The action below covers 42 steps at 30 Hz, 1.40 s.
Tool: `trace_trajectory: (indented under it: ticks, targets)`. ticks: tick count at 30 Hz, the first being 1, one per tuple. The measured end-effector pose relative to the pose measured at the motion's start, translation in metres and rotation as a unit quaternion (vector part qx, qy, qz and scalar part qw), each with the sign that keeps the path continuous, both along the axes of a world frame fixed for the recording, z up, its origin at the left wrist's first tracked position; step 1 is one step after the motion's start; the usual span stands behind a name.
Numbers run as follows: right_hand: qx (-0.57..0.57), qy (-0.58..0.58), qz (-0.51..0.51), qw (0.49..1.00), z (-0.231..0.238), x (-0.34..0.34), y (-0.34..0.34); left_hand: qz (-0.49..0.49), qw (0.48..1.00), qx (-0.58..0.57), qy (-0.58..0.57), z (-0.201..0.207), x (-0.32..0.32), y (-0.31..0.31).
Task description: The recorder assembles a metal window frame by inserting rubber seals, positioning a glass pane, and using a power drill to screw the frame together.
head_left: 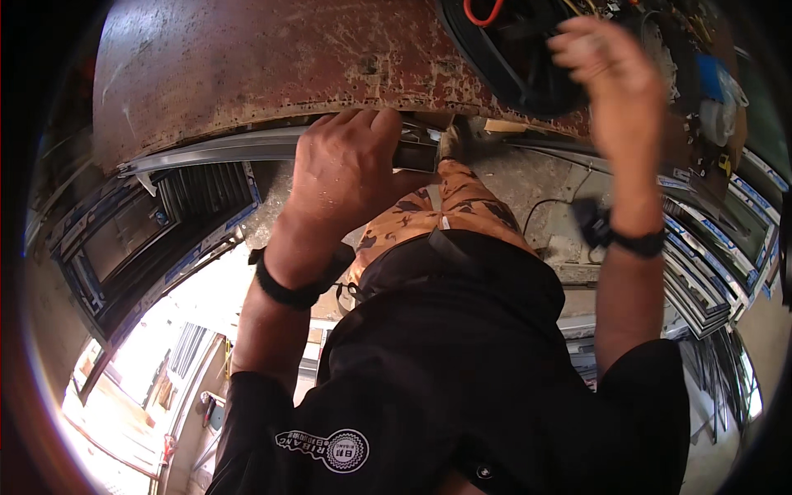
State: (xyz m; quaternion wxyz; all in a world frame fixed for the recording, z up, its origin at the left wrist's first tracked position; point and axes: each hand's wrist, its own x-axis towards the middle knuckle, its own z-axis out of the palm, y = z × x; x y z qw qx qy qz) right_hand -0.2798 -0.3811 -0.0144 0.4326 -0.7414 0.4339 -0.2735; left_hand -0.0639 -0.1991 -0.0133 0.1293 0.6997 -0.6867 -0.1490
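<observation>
My left hand (346, 165) is closed round a long grey metal profile (219, 154), which lies level along the near edge of the worktable (272, 58). Its knuckles face up, and the fingertips are hidden behind the profile. A dark end of the profile shows past the thumb. Raised at the upper right, my right hand (606, 62) is smeared by motion. It is over or beside a black open tray or bag (511, 62) with a red loop (483, 11) at its top. Whether its fingers hold anything cannot be made out.
Racks of dark framed profiles (157, 239) stand at my left, and stacked frames (718, 256) at my right. A clear plastic container with blue (722, 103) and a yellow tape measure (724, 162) sit at the table's right end. A black cable (540, 206) lies on the floor.
</observation>
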Motion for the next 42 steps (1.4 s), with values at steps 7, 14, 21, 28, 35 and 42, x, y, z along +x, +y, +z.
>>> trace_trajectory:
  ticks: [7, 14, 21, 28, 35, 42]
  targets:
    - [0.016, 0.034, 0.105, 0.994, -0.021, 0.033, 0.106, -0.081, 0.985, 0.117, 0.092, 0.019, 0.018, -0.007]
    - [0.292, -0.089, 0.003, 0.952, -0.013, 0.03, 0.122, -0.112, 0.962, 0.21, 0.134, 0.027, 0.029, -0.02]
    - [0.169, -0.109, 0.008, 0.98, -0.019, 0.02, 0.13, -0.041, 0.934, 0.293, 0.198, 0.03, 0.026, -0.029]
    - [-0.072, -0.006, 0.103, 0.992, -0.012, 0.017, 0.127, -0.025, 0.921, 0.322, 0.219, 0.027, 0.03, -0.037]
    - [0.13, -0.047, 0.043, 0.989, -0.005, 0.026, 0.131, -0.01, 0.923, 0.323, 0.209, 0.028, 0.031, -0.036]
    - [0.161, -0.069, 0.055, 0.983, -0.009, 0.024, 0.126, -0.017, 0.927, 0.326, 0.184, 0.027, 0.033, -0.037]
